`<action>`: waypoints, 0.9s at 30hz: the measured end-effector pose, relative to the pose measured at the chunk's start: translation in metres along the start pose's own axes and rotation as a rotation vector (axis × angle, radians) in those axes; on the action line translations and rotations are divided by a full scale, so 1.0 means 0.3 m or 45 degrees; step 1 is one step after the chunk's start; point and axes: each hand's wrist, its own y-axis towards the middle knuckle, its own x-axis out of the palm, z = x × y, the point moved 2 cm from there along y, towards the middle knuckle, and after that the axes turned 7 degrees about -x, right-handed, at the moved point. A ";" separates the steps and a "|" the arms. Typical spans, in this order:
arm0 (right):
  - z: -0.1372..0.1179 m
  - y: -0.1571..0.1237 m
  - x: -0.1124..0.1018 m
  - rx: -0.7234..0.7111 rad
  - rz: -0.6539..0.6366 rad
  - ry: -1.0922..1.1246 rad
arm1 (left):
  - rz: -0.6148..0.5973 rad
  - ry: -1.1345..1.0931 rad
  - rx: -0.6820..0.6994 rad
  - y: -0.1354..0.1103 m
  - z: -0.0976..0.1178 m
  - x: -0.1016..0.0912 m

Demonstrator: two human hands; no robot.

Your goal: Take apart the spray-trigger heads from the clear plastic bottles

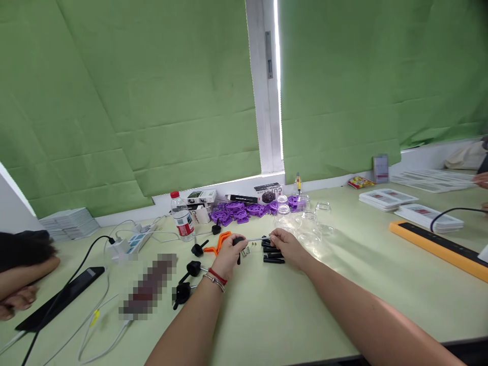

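Observation:
My left hand (231, 251) is closed around the black end of a thin metal rod (258, 239), which points right. A black lever-like piece sticks out below its fingers. At the rod's other end my right hand (285, 244) pinches with thumb and forefinger; whatever small part sits there is too small to name. Just under the right fingers lie several short black tubes (273, 256). An orange clamp-shaped piece (219, 245) rests beside my left hand, partly hidden by it. Black knobs with levers and rods (193, 268) lie farther left. Between the hands are tiny brass-coloured bits (254, 244).
Behind are purple plastic parts (229, 212), clear round containers (305, 223), boxes (269, 193) and a water bottle (183, 218). Cables, a power strip (139, 240) and a black tablet (61, 299) lie left, beside another person's arm. White card stacks (387, 199) and an orange-black bar (438, 249) lie right.

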 end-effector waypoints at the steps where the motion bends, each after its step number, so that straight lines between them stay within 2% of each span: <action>1: -0.008 -0.001 0.002 -0.010 -0.003 0.012 | 0.011 0.065 0.004 -0.005 0.018 -0.007; 4: -0.033 -0.008 0.011 -0.022 -0.033 0.055 | 0.073 0.218 0.051 -0.026 0.103 -0.063; 7: -0.049 -0.016 0.014 -0.021 -0.057 0.064 | 0.278 0.412 0.127 -0.057 0.217 -0.177; 8: -0.052 -0.018 0.012 -0.020 -0.061 0.059 | 0.299 0.488 0.144 -0.065 0.252 -0.219; 10: -0.052 -0.020 0.008 -0.011 -0.063 0.047 | 0.261 0.670 0.094 -0.073 0.299 -0.299; 12: -0.049 -0.022 0.005 0.003 -0.067 0.035 | 0.210 0.841 0.032 -0.067 0.313 -0.369; 14: -0.045 -0.021 0.004 0.005 -0.075 0.030 | 0.184 0.961 -0.061 -0.048 0.294 -0.425; 18: -0.040 -0.019 0.009 -0.021 -0.087 0.029 | 0.230 1.027 -0.288 -0.004 0.199 -0.493; 23: -0.037 -0.017 0.010 -0.012 -0.091 -0.001 | 0.305 1.119 -0.359 0.026 0.099 -0.515; 27: -0.037 -0.017 0.009 -0.015 -0.091 -0.033 | 0.388 1.265 -0.359 0.051 0.071 -0.527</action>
